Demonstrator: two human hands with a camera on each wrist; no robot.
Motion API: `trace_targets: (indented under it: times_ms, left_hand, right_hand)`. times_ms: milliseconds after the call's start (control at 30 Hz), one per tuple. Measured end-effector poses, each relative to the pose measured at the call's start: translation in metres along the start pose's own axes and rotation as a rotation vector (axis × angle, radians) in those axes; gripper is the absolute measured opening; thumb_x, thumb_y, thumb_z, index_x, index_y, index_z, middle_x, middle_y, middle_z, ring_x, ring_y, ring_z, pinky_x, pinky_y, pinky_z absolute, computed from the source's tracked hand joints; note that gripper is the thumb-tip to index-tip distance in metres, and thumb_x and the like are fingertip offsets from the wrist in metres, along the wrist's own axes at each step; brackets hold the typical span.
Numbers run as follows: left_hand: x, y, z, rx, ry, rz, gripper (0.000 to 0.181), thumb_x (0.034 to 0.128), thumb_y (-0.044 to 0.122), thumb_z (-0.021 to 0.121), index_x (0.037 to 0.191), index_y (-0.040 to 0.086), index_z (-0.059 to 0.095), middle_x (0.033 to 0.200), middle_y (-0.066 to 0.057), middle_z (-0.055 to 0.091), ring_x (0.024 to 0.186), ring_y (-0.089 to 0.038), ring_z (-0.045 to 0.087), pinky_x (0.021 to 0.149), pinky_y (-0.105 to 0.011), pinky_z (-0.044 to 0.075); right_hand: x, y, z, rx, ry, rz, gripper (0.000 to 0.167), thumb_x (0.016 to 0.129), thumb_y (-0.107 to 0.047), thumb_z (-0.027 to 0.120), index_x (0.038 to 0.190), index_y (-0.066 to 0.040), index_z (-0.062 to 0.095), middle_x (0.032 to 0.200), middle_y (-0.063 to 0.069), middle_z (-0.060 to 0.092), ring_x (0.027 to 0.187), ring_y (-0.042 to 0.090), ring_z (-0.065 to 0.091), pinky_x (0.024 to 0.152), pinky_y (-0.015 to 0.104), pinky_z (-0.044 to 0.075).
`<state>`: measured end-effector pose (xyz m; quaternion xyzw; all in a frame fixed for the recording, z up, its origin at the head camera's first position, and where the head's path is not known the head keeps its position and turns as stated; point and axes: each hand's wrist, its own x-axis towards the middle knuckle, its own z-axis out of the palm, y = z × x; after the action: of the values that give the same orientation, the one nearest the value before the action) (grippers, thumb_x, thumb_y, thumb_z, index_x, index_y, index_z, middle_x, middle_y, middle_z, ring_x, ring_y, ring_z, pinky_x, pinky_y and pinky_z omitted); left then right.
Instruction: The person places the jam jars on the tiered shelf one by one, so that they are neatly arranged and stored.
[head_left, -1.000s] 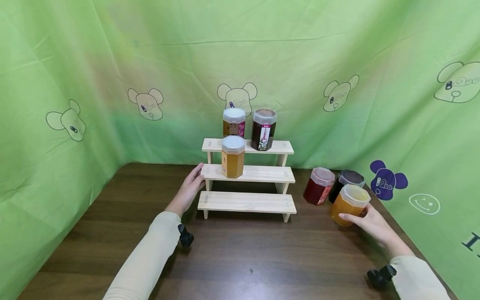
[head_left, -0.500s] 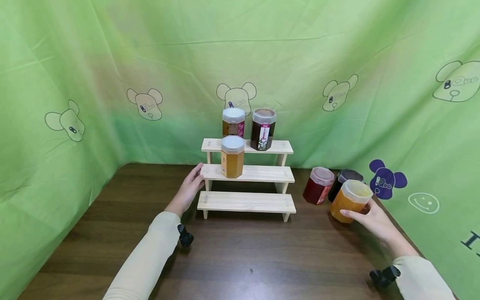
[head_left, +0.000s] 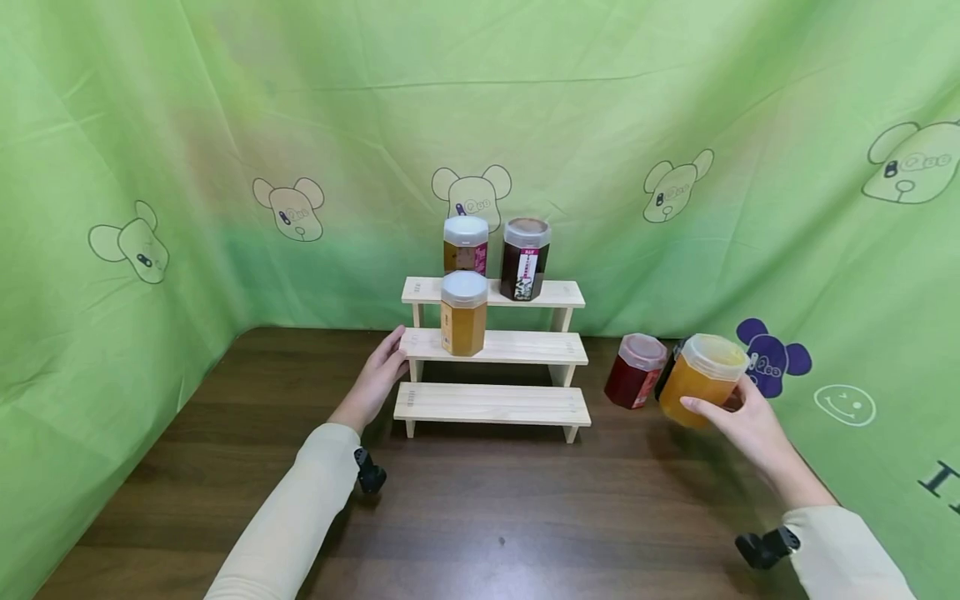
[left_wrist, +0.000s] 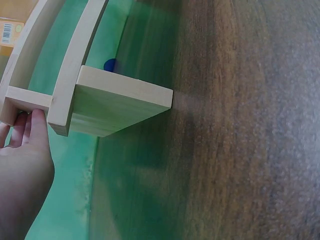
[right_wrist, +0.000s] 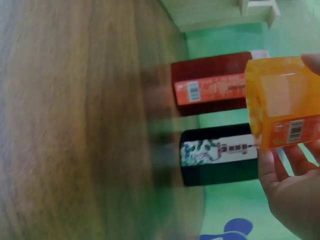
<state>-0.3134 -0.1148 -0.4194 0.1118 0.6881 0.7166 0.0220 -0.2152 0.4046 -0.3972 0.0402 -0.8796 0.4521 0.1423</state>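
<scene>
My right hand (head_left: 753, 433) grips a jar of orange-yellow contents (head_left: 693, 392) with a clear lid, slightly tilted and raised off the table. In the right wrist view, this yellow jar (right_wrist: 285, 100) hangs in front of a red jar (right_wrist: 215, 82) and a dark jar (right_wrist: 220, 155). My left hand (head_left: 378, 375) holds the left end of a three-tier wooden display stand (head_left: 495, 404) at its middle step; in the left wrist view its fingertips curl against the end support. On the middle step stands an amber jar (head_left: 465, 325). Two jars, brownish (head_left: 465, 250) and dark (head_left: 525, 262), occupy the top step.
The red jar (head_left: 636, 375) stands on the brown wooden table (head_left: 480, 517), right of the stand. The dark jar beside it is mostly hidden by the raised one. Green cloth (head_left: 337, 125) with printed bear heads surrounds the table's back and sides.
My right hand has lifted the yellow jar from the table, up in the head view, so it now covers most of the dark jar behind. The left hand stays at the stand.
</scene>
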Motion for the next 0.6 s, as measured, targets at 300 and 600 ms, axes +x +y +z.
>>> trace_targets:
  times_ms: [300,600]
  left_hand:
    - [0.0,0.0,0.0,0.003,-0.008,0.007,0.054,0.1108,0.012,0.034,0.161,0.009,0.016,0.164,-0.013,0.016,0.149,-0.023,0.021,0.119,-0.04,0.029]
    - [0.0,0.0,-0.001,0.013,-0.012,0.005,0.054,0.1109,0.014,0.035,0.161,0.009,0.016,0.165,-0.014,0.015,0.149,-0.024,0.02,0.119,-0.041,0.027]
  right_hand:
    - [0.005,-0.012,0.003,0.005,0.028,-0.009,0.063,0.095,-0.024,0.072,0.144,-0.009,0.037,0.125,-0.001,0.05,0.099,-0.006,0.051,0.076,0.009,0.047]
    - [0.011,-0.029,0.018,0.033,-0.001,-0.002,0.066,0.096,-0.029,0.07,0.147,-0.008,0.034,0.135,0.013,0.046,0.104,-0.001,0.049,0.077,0.01,0.048]
